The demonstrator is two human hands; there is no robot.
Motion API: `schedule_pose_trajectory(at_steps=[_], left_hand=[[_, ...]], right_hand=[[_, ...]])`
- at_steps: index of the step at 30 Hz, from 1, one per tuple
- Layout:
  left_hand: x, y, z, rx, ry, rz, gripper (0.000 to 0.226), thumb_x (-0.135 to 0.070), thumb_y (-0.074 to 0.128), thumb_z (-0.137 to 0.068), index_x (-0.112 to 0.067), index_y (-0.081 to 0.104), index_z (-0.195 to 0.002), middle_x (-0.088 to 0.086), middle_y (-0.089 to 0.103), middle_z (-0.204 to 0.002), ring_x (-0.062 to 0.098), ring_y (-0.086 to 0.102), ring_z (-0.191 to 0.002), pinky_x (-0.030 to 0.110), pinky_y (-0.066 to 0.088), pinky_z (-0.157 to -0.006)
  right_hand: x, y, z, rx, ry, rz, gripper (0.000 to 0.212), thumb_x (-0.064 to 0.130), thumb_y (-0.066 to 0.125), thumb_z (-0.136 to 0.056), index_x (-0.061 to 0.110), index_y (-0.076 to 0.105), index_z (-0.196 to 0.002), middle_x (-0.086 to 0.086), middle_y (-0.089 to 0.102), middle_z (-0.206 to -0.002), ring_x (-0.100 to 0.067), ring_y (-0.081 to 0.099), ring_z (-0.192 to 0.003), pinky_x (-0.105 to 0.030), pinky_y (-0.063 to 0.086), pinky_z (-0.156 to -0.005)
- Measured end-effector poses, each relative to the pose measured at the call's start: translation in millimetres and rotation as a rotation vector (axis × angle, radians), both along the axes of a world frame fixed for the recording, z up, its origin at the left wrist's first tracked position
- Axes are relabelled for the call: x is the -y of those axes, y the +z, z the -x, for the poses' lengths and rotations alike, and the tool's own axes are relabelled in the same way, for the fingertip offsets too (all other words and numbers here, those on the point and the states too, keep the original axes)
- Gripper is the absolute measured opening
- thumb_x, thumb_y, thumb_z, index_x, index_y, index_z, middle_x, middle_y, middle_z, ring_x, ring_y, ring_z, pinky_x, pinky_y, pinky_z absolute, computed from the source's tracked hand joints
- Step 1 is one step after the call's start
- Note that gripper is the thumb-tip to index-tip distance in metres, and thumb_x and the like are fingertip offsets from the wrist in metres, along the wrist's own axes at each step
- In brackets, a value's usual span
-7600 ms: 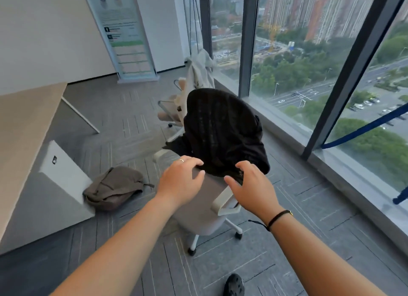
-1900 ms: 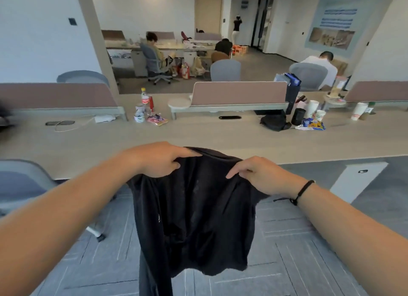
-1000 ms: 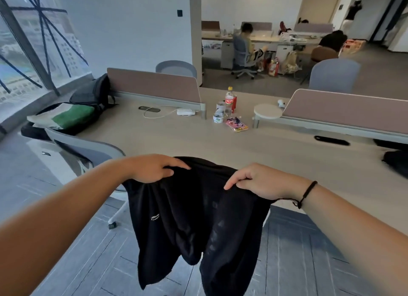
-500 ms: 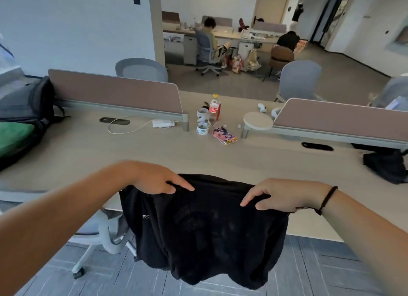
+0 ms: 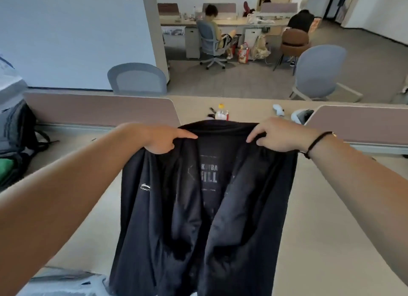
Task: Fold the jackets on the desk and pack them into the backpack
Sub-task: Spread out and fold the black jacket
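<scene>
Presently I hold one black jacket (image 5: 205,198), thin and matte, front open, with a small white logo on its left panel and faint grey print inside the back. My left hand (image 5: 162,139) grips the left shoulder, forefinger extended; my right hand (image 5: 279,137) pinches the right shoulder, a black cord at that wrist. The garment hangs over the pale wood-grain desk (image 5: 326,218). One dark backpack (image 5: 16,130) sits at the far left, open. One red-labelled bottle (image 5: 222,113) stands beyond the collar. Half a second ago the jacket hung bunched at the near desk edge; now it is spread wider and raised.
</scene>
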State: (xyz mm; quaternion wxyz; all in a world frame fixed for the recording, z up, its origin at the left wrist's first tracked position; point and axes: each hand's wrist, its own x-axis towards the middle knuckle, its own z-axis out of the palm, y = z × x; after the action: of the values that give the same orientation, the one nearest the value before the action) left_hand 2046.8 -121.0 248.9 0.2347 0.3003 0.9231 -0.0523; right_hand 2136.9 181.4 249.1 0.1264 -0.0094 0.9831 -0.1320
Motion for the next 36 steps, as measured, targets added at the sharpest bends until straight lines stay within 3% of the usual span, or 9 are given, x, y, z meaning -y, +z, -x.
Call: schedule_pose_trajectory(at_steps=[4,8,10,12,16,21,27,31,36], left_hand=[[-34.8,-57.7,70.4,-0.452,0.076,0.159,0.083,-0.019,0.046,-0.093,-0.058,0.001,-0.151,0.007,0.05,-0.14,0.03,0.052,-0.12,0.042,0.04,-0.092],[-46.3,-183.0,65.9,-0.31,0.188,0.241,0.084,-0.037,0.048,-0.096,-0.039,-0.009,-0.157,0.016,-0.005,-0.167,0.04,-0.007,-0.152,0.062,-0.003,-0.119],[-40.3,-250.0,41.4,-0.145,0.182,0.204,0.076,-0.043,0.041,-0.101,-0.036,-0.01,-0.158,0.014,-0.018,-0.165,0.038,-0.018,-0.151,0.06,-0.008,-0.12],[-30.7,-302.2,11.9,0.018,0.212,0.148,0.073,-0.05,0.033,-0.104,-0.032,-0.012,-0.158,0.014,-0.02,-0.165,0.036,-0.016,-0.152,0.057,-0.003,-0.122],[-16.4,-367.4,-25.5,0.182,0.409,0.047,0.078,-0.06,0.027,-0.102,-0.032,-0.023,-0.154,0.014,-0.022,-0.164,0.035,-0.013,-0.153,0.054,0.005,-0.124],[-16.6,-402.7,-47.0,0.078,0.475,-0.078,0.077,-0.066,0.018,-0.099,-0.034,-0.029,-0.15,0.013,-0.021,-0.165,0.035,-0.019,-0.152,0.059,0.001,-0.122],[-7.4,-429.3,-49.4,-0.032,0.461,-0.147,0.065,-0.064,0.009,-0.099,-0.039,-0.003,-0.159,0.014,-0.01,-0.166,0.035,-0.015,-0.153,0.066,0.001,-0.119],[-5.4,-434.7,-43.0,-0.079,0.447,-0.157,0.059,-0.054,0.011,-0.102,-0.039,0.004,-0.158,0.013,-0.005,-0.167,0.034,-0.011,-0.153,0.067,0.002,-0.119],[2.8,-440.4,-24.7,-0.107,0.433,-0.179,0.059,-0.049,0.011,-0.103,-0.035,0.001,-0.159,0.007,-0.01,-0.168,0.028,-0.015,-0.154,0.06,-0.002,-0.122]], right_hand=[[-1.1,-43.9,88.3,-0.232,-0.14,-0.25,0.033,0.018,0.051,-0.093,0.036,0.068,-0.114,-0.001,0.061,-0.121,-0.028,0.057,-0.114,-0.043,0.038,-0.101],[9.5,-178.6,108.7,-0.056,-0.098,-0.441,0.052,0.039,0.052,-0.091,0.032,0.047,-0.143,-0.016,0.023,-0.158,-0.039,0.022,-0.145,-0.056,0.017,-0.116],[21.5,-245.6,90.5,0.076,-0.067,-0.35,0.06,0.046,0.048,-0.096,0.031,0.033,-0.152,-0.015,0.003,-0.166,-0.038,-0.002,-0.153,-0.062,0.0,-0.12],[36.8,-304.6,62.5,0.2,-0.133,-0.169,0.062,0.048,0.045,-0.1,0.029,0.026,-0.155,-0.012,-0.002,-0.167,-0.034,-0.005,-0.154,-0.059,0.001,-0.122],[68.7,-360.0,21.8,0.359,-0.78,0.375,0.062,0.049,0.054,-0.097,0.028,0.033,-0.152,-0.009,0.008,-0.165,-0.032,0.032,-0.145,-0.054,0.023,-0.12],[101.0,-376.0,-8.0,0.25,-0.949,0.304,0.065,0.045,0.052,-0.1,0.035,0.02,-0.155,-0.008,-0.003,-0.167,-0.029,-0.001,-0.154,-0.067,0.009,-0.117],[121.7,-409.5,-23.1,0.276,-0.82,0.072,0.069,0.063,0.033,-0.099,0.043,0.003,-0.157,-0.006,-0.017,-0.166,-0.033,-0.018,-0.152,-0.075,0.002,-0.112],[114.0,-425.9,-17.2,0.215,-0.741,-0.103,0.067,0.067,0.018,-0.098,0.042,0.001,-0.157,-0.006,-0.012,-0.167,-0.034,-0.014,-0.153,-0.081,0.005,-0.108],[95.8,-431.6,-14.5,0.139,-0.665,-0.156,0.068,0.064,0.022,-0.099,0.036,0.01,-0.159,-0.006,0.0,-0.169,-0.031,-0.004,-0.155,-0.075,0.009,-0.113]])
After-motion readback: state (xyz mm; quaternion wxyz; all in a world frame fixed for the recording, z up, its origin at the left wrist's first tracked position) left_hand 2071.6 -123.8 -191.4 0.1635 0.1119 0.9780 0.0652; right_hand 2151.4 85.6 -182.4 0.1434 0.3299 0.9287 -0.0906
